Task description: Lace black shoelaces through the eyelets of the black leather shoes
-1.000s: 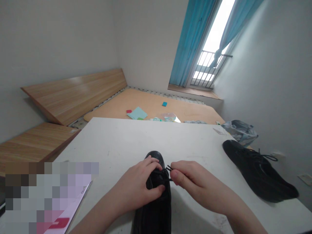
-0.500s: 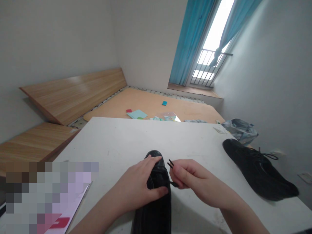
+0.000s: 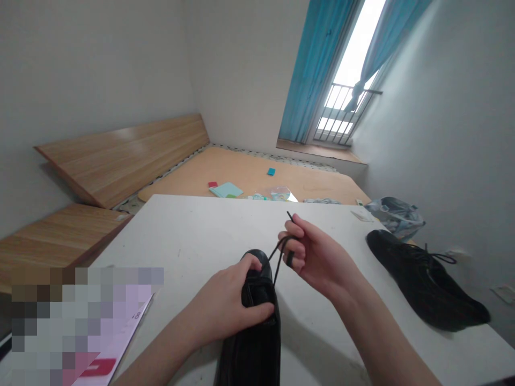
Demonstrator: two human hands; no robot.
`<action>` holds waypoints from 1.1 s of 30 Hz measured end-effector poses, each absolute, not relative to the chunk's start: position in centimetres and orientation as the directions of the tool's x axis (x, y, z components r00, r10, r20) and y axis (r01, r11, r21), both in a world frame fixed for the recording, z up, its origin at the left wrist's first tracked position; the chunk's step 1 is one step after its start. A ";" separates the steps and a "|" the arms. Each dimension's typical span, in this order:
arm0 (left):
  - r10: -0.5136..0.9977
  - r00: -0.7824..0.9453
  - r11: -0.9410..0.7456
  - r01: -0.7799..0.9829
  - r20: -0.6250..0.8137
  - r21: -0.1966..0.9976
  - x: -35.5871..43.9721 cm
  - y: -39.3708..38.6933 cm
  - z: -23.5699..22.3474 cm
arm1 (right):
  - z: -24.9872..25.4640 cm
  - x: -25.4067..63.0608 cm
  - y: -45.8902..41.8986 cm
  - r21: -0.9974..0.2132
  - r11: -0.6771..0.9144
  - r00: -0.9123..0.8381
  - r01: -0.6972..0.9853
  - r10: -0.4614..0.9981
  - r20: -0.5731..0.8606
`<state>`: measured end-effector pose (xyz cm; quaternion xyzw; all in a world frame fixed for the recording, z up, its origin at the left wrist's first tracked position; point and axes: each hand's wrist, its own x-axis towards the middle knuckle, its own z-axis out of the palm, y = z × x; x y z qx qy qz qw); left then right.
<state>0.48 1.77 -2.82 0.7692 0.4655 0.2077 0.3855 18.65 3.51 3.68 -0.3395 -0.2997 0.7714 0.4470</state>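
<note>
My left hand (image 3: pixel 229 303) grips a black leather shoe (image 3: pixel 253 354) at its lace area, fingers over the top and thumb across the front. The shoe lies lengthwise on the white table, running toward me out of the frame. My right hand (image 3: pixel 317 254) is raised above the table to the right of the shoe, with its fingers pinched on a black shoelace (image 3: pixel 277 258). The lace rises in a thin line from the shoe to those fingers, and its tip sticks out above them. The eyelets are hidden by my left hand.
A second black leather shoe (image 3: pixel 422 281) lies on the table's right side, its lace loose. A pink paper (image 3: pixel 120 338) sits at the near left, partly blurred out. Beyond the table's far edge are a plastic bag (image 3: pixel 396 217), wooden bed boards (image 3: pixel 120 161) and scattered papers.
My right hand has lifted up and away from the shoe, drawing the lace taut upward. My left hand stays on the shoe, which has barely moved.
</note>
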 end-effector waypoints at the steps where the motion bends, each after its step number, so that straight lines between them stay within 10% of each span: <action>1: 0.889 0.457 -0.229 0.507 -0.034 0.831 0.4 1.9 -2.7 | 3.4 18.6 4.4 -0.709 -0.455 -0.347 -0.539 0.887 -0.306; 7: 0.898 0.408 -0.319 0.351 0.163 0.880 0.4 2.3 -2.6 | 2.5 17.7 5.3 -0.696 -0.455 -0.341 -0.555 0.888 -0.309; 23: 0.922 0.386 0.033 -0.079 0.000 0.996 0.8 2.2 -2.4 | -0.6 23.7 5.8 -0.901 -0.115 -0.020 -0.418 0.993 -0.117; 33: 0.978 0.185 0.207 -0.762 -0.101 0.613 -2.1 4.1 -0.8 | -1.8 26.7 3.3 -0.990 0.006 0.081 -0.141 0.997 -0.006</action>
